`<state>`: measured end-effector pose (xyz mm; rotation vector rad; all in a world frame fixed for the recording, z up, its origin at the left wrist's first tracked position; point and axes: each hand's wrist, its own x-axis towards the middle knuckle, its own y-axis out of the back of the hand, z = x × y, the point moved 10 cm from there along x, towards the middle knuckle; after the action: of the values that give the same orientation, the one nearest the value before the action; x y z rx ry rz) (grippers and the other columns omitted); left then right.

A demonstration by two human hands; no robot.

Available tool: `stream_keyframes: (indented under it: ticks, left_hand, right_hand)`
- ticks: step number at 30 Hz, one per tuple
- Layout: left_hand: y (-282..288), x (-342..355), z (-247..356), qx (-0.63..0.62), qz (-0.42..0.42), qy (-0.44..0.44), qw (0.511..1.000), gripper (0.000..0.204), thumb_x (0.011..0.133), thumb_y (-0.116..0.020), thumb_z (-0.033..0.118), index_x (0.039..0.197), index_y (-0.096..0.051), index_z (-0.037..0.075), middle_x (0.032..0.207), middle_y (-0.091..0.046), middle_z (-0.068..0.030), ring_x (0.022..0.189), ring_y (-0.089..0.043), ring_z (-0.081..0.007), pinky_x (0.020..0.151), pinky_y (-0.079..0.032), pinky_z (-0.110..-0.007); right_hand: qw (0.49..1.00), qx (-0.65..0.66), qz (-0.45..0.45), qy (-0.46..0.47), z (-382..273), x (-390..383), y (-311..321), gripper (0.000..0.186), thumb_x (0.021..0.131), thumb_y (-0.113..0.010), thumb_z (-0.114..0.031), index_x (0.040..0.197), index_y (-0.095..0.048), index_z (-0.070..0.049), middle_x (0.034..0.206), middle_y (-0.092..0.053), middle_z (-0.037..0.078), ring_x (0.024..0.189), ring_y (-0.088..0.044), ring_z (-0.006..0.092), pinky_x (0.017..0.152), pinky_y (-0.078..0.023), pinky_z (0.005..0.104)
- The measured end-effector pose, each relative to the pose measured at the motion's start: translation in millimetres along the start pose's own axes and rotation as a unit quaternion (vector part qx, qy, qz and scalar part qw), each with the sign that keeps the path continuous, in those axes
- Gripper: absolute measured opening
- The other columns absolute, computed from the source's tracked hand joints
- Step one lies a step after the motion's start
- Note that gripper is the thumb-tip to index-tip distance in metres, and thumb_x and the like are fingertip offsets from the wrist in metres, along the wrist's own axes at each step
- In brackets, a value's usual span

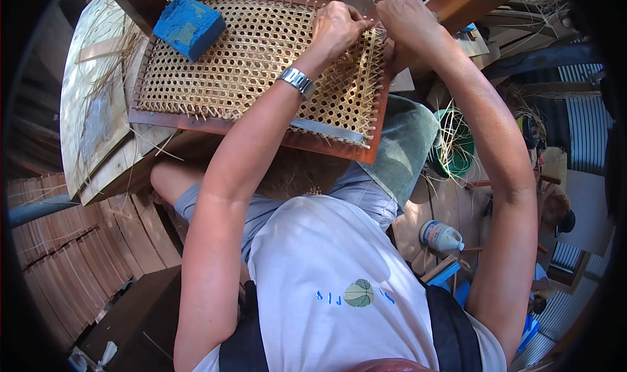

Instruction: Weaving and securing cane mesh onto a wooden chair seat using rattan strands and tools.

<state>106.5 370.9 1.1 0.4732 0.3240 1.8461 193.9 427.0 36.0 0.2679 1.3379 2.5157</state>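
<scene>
A woven cane panel [261, 58] with open holes fills a reddish-brown wooden frame [326, 146], its strands looped along the edges. At its far right corner, my left hand [339, 29], with a metal watch on the wrist, rests on the weave; its fingers are pinched at the border, and what they grip is too small to make out. Just beyond the right edge, my right hand [410, 22] is closed, its fingertips hidden. A rough blue block [189, 29] sits on the cane at the far left. A flat pale strip [328, 131] lies along the near edge.
Loose cane strands hang over the pale board [91, 104] at left. Wooden bars [480, 3] rise around the panel. On the right, a green bucket [452, 166] holds cane strands, and a white jug [441, 235] lies on the plank floor. A green cloth [408, 146] covers my right leg.
</scene>
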Motion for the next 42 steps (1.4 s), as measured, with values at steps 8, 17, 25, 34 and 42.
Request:
stream_keyframes:
  ticks: [8,17,25,34,42]
  left_hand:
    - [-2.2,13.9,-18.7,0.051,-0.009,0.054,0.997,0.037,0.082,-0.078,0.035,0.095,-0.077,0.001,0.078,-0.073,-0.0124,0.071,-0.07,-0.0191,0.069,-0.057,-0.034]
    - [1.3,16.0,-26.5,0.049,-0.038,0.086,0.994,0.032,0.08,-0.075,0.03,0.096,-0.078,0.002,0.08,-0.074,-0.014,0.073,-0.071,-0.0191,0.071,-0.057,-0.032]
    - [-11.1,30.6,-25.3,0.148,-0.04,0.063,0.986,0.027,0.077,-0.072,0.023,0.094,-0.078,0.003,0.095,-0.074,-0.0198,0.088,-0.073,-0.0276,0.084,-0.057,-0.038]
    - [-1.7,20.4,-14.0,0.114,-0.074,0.053,0.989,0.028,0.077,-0.074,0.024,0.094,-0.078,0.002,0.091,-0.075,-0.0186,0.086,-0.073,-0.0267,0.084,-0.057,-0.036]
    - [-13.4,34.0,-30.4,0.098,-0.05,0.045,0.993,0.03,0.076,-0.077,0.027,0.093,-0.078,0.002,0.086,-0.075,-0.0156,0.079,-0.073,-0.0242,0.079,-0.058,-0.035]
  right_hand:
    - [0.981,0.133,-0.114,-0.08,16.6,10.3,-5.8,0.023,0.074,-0.067,-0.013,0.089,-0.067,0.005,0.087,-0.068,0.023,0.09,-0.068,0.0396,0.081,-0.054,0.0466]
    - [0.948,0.138,-0.257,-0.129,5.6,11.2,9.4,0.026,0.082,-0.061,-0.017,0.097,-0.076,-0.003,0.102,-0.074,0.016,0.097,-0.072,0.0316,0.073,-0.059,0.0414]
    - [0.955,0.208,-0.202,-0.071,2.7,16.6,0.8,0.022,0.072,-0.07,-0.011,0.084,-0.069,0.007,0.078,-0.069,0.024,0.078,-0.07,0.0386,0.068,-0.056,0.0441]
    - [0.949,0.206,-0.225,-0.076,2.9,16.1,-11.9,0.028,0.074,-0.071,-0.015,0.095,-0.069,0.003,0.086,-0.069,0.024,0.085,-0.069,0.0388,0.072,-0.055,0.0456]
    - [0.945,0.205,-0.234,-0.104,11.6,20.1,-42.7,0.02,0.078,-0.063,-0.002,0.094,-0.074,0.003,0.087,-0.073,0.02,0.081,-0.074,0.0322,0.062,-0.058,0.044]
